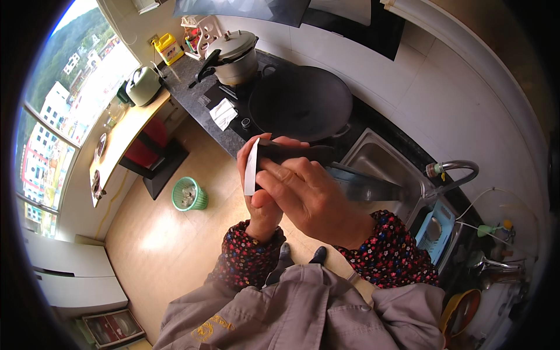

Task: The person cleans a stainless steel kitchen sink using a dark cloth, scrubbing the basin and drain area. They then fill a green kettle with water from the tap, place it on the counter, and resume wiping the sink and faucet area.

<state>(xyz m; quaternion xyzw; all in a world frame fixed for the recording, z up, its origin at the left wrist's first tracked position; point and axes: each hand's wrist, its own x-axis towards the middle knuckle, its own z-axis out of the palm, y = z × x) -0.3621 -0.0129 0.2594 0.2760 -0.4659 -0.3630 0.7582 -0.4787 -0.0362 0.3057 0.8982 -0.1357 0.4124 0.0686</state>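
Before my chest, over the front edge of the counter, both hands are close together. My left hand point(262, 210) holds a dark flat object with a narrow white face point(251, 168); its fingers wrap the far side and its thumb is below. My right hand point(310, 197) lies against the near side, fingers bent onto the object. What the object is, I cannot tell. A dark, rounded part point(317, 154) extends right above my right knuckles. Behind that hand, a grey, shiny flat surface point(365, 183) overlaps the sink; whether it joins the held object is hidden.
A large black wok point(302, 103) and a pressure cooker point(234, 57) stand on the hob, near a folded white cloth point(223, 114). Right are a steel sink point(380, 153), a faucet point(455, 170) and a blue basket point(437, 229). A green wastebasket point(199, 199) stands on the floor; a kettle point(144, 85) is left.
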